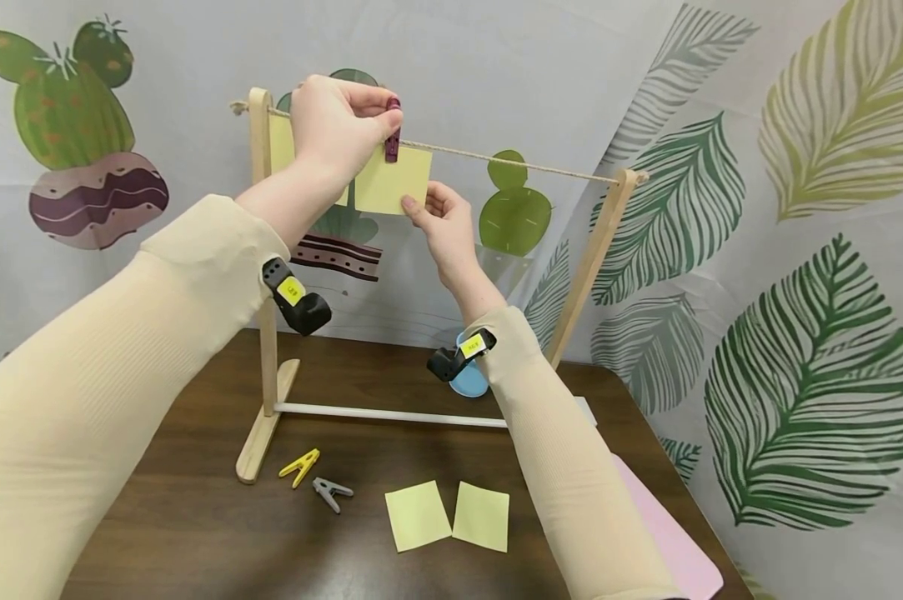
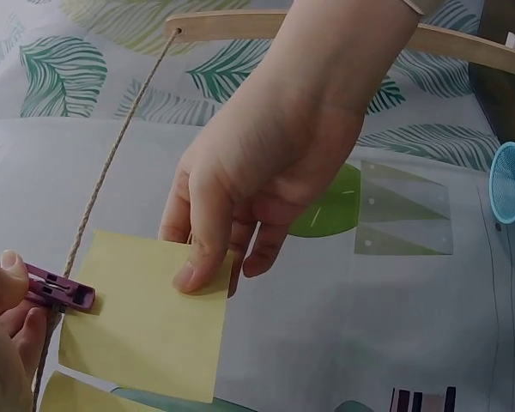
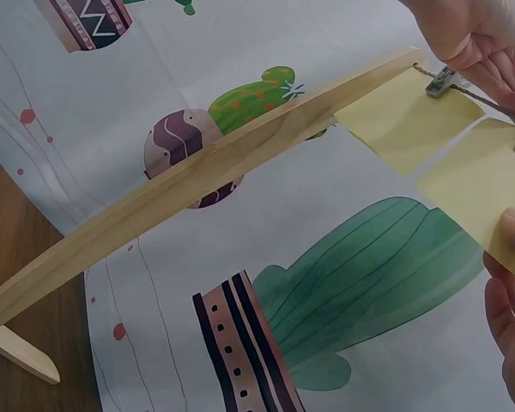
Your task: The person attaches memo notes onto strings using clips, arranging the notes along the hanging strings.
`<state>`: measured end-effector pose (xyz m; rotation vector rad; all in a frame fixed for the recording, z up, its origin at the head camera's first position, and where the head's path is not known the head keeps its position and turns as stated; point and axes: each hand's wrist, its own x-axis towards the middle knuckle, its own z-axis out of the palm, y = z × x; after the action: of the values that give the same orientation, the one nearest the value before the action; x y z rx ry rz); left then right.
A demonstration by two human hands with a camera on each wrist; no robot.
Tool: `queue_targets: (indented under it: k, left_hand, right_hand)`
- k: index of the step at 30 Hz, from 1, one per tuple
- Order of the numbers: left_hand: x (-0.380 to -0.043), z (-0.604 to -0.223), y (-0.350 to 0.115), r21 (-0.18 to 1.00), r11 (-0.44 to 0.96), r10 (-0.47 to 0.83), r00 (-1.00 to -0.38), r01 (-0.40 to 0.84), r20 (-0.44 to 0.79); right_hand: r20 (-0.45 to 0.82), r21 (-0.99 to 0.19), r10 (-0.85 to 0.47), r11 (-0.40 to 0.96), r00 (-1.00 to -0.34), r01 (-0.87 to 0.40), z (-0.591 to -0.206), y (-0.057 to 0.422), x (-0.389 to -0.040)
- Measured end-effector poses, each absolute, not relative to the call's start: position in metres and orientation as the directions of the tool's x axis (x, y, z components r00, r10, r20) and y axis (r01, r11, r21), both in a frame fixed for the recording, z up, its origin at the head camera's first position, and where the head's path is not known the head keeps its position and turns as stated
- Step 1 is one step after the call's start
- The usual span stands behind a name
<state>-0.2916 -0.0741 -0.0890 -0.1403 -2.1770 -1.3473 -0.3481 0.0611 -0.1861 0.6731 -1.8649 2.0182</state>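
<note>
My left hand (image 1: pixel 342 125) pinches a dark purple clothespin (image 1: pixel 393 142) between thumb and fingers. The clothespin sits over the string (image 1: pixel 496 159) and the top edge of a yellow paper square (image 1: pixel 394 185). With thumb and fingers, my right hand (image 1: pixel 448 225) grips that square's lower right corner. Left of it hangs another yellow square (image 3: pixel 403 124), held on the string by a grey clothespin (image 3: pixel 442 81); in the head view my left hand partly covers this square.
A wooden frame (image 1: pixel 267 367) with a white crossbar (image 1: pixel 391 414) carries the string. On the brown table (image 1: pixel 218 533) lie a yellow clothespin (image 1: pixel 300 467), a grey clothespin (image 1: pixel 333 492) and two yellow squares (image 1: pixel 418 517). A blue mesh cup (image 1: pixel 469 382) and a pink board (image 1: pixel 669 533) are partly behind my right arm.
</note>
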Motion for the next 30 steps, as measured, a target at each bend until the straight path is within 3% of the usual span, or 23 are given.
queue_targets:
  k: [18,30]
  left_hand:
    - [-0.2885,-0.0899,-0.0791,0.767,0.518,-0.139,-0.847,0.379,0.513]
    - [-0.2835,-0.0902,-0.0822,0.816,0.411,-0.136,-0.858,0.406,0.495]
  right_hand:
    - [0.514,-0.858,-0.106,-0.093,-0.851,-0.506,-0.1855,0.0609,-0.3478]
    - [0.508,-0.861,-0.113,-0.104,-0.854,-0.498,-0.1883,0.0619,-0.3461]
